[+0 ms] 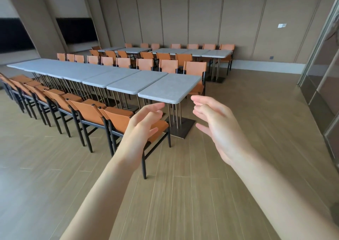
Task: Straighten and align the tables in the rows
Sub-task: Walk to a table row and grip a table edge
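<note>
A long row of grey-topped tables runs from the far left toward me, and its nearest end table (170, 88) stands on metal legs with a dark square base (180, 127). The table edges along the row look slightly stepped. My left hand (141, 127) and my right hand (218, 127) are both raised in the air in front of me, short of that end table, fingers relaxed and holding nothing. A second row of grey tables (190, 52) stands near the back wall.
Orange chairs with black frames line both sides of the near row; the closest chair (121, 122) is just left of my left hand. More orange chairs surround the back row. Wooden floor lies to the right, with a glass partition (322, 85) at the far right.
</note>
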The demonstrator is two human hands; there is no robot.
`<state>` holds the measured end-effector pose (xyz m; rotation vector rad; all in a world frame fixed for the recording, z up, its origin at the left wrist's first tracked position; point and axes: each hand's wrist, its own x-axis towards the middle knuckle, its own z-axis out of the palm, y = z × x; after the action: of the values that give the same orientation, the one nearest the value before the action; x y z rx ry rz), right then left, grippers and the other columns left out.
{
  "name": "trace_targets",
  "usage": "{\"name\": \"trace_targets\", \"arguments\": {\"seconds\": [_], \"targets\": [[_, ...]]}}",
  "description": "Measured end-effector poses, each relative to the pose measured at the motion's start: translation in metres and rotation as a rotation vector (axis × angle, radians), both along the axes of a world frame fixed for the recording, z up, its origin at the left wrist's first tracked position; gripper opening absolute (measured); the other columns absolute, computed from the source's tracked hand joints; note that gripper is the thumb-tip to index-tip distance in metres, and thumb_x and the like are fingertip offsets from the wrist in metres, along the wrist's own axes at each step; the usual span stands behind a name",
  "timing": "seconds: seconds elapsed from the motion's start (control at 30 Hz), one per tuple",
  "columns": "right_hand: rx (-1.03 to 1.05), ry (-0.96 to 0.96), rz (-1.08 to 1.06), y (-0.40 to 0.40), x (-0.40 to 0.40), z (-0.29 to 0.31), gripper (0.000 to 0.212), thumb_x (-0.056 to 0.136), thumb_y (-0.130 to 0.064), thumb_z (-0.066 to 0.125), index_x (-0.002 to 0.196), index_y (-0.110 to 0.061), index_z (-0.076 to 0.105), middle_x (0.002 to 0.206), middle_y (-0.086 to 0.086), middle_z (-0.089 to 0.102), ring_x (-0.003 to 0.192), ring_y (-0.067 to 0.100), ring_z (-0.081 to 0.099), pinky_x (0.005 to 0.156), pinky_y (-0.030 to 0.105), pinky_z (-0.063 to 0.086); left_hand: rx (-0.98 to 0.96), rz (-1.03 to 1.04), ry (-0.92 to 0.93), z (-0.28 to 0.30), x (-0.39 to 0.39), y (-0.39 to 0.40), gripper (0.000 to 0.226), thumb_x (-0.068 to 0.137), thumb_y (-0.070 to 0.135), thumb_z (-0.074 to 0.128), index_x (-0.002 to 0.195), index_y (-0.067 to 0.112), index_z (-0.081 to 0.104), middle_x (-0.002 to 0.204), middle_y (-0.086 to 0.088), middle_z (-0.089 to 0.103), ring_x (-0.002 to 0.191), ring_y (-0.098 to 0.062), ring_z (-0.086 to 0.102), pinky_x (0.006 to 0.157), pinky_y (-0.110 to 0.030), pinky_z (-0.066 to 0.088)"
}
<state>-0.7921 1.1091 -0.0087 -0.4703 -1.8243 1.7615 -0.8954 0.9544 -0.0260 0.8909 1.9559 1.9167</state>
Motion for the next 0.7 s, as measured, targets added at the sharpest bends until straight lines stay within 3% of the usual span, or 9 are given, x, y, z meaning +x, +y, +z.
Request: {"name": "trace_targets", "arguments": {"seconds": [0.2,0.47,0.7], "targets": [[-0.039,-0.022,0.033,0.014,-0.039,-0.014,0.030,0.100,-0.018,0.054,0.121,-0.032,0.069,0.114,-0.024,0.064,0.118,0.003,0.059,0.106,0.039,0.049,-0.019,0.041,-0.028,-0.009,-0.036,0.011,0.031,0.087,0.051,0.053,0.114,0.049,0.069,0.136,0.021,0.059,0.128,-0.002,0.054,0.109,-0.037,0.044],[-0.037,-0.020,0.037,0.029,-0.109,-0.015,0.028,0.100,-0.019,0.054,0.119,-0.032,0.070,0.118,-0.022,0.064,0.120,0.004,0.059,0.108,0.041,0.048,0.006,0.036,-0.024,-0.011,-0.108,0.026,0.034,0.086,0.052,0.053,0.115,0.045,0.070,0.132,0.024,0.061,0.129,-0.001,0.053,0.100,-0.030,0.044],[-0.023,-0.012,0.029,0.041,-0.205,-0.009,0.027,0.100,-0.019,0.054,0.118,-0.033,0.070,0.115,-0.022,0.064,0.116,0.002,0.060,0.107,0.042,0.049,-0.001,0.048,-0.007,-0.006,-0.209,0.034,0.032,0.089,0.052,0.052,0.116,0.048,0.069,0.132,0.025,0.061,0.129,0.000,0.053,0.109,-0.036,0.043]]}}
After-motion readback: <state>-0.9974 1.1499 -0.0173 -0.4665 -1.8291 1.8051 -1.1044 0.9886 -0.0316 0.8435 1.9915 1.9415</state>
